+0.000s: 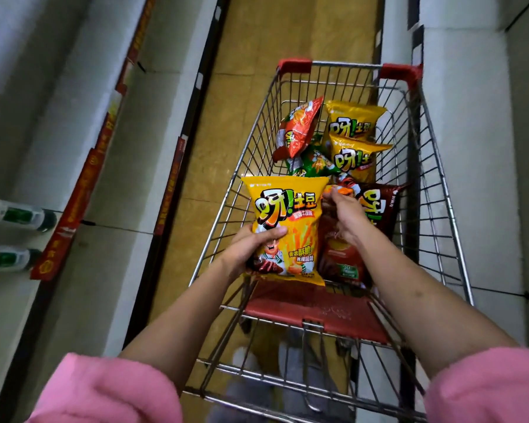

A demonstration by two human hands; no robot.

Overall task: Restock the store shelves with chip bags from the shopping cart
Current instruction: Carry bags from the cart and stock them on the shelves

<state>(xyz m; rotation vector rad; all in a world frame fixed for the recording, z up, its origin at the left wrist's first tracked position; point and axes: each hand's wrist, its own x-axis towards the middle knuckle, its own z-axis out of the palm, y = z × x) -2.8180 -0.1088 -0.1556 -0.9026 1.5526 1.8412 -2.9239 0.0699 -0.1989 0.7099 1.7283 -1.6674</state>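
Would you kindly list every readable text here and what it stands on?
"呀!土豆": large logo on the yellow chip bag gripped by the left hand.
"呀!土豆": two yellow bags deeper in the wire cart.
Dark brown bag at the right hand: logo partly hidden.
Red shelf-edge strips: too blurred.
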